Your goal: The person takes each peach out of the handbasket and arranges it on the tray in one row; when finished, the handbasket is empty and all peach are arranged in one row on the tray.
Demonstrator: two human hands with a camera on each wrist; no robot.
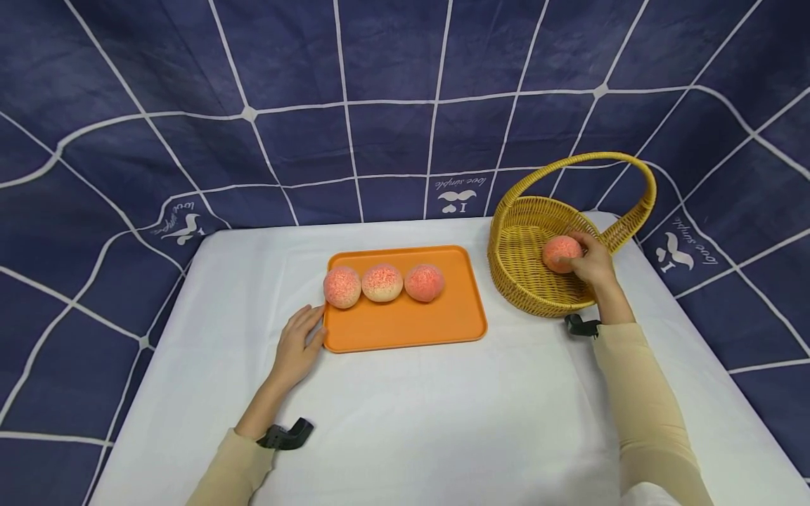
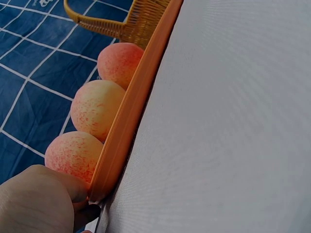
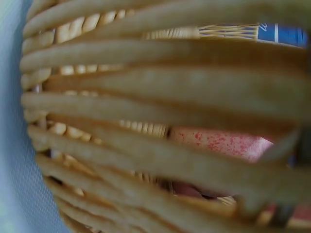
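Observation:
Three pinkish peaches lie in a row on an orange tray: a speckled left one, a paler middle one and a redder right one. My left hand rests at the tray's left edge, its fingers fairly straight and touching the rim. Inside the yellow wicker basket, my right hand grips another peach between thumb and fingers. From the right wrist, the basket's blurred weave covers most of the view, and a speckled bit of that peach shows through a gap.
A tall arched handle rises over the basket, right of the tray. White cloth covers the table. Dark blue cloth with white lines hangs behind and at both sides.

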